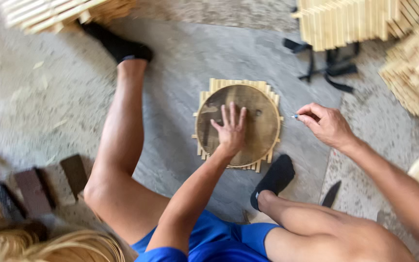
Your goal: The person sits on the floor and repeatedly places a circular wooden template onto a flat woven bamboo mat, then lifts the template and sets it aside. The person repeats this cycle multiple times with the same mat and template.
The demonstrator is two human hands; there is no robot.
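left hand (231, 130): flat, fingers spread, pressing round disc (258, 127)
disc: on slat mat (214, 86)
right hand (327, 125): pinching pen (295, 116), beside the disc

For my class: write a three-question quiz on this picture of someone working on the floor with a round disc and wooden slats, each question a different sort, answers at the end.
1. True or false: the left hand lies flat on the round disc.
2. What lies directly under the disc?
A. a blue cloth
B. a mat of wooden slats
C. a black strap
3. Fill in: the right hand pinches a small ______ beside the disc's edge.

Key
1. True; the fingers are spread on top of it.
2. B; slat ends stick out all round the disc.
3. Pen or marker; only its tip shows, too small to tell which.
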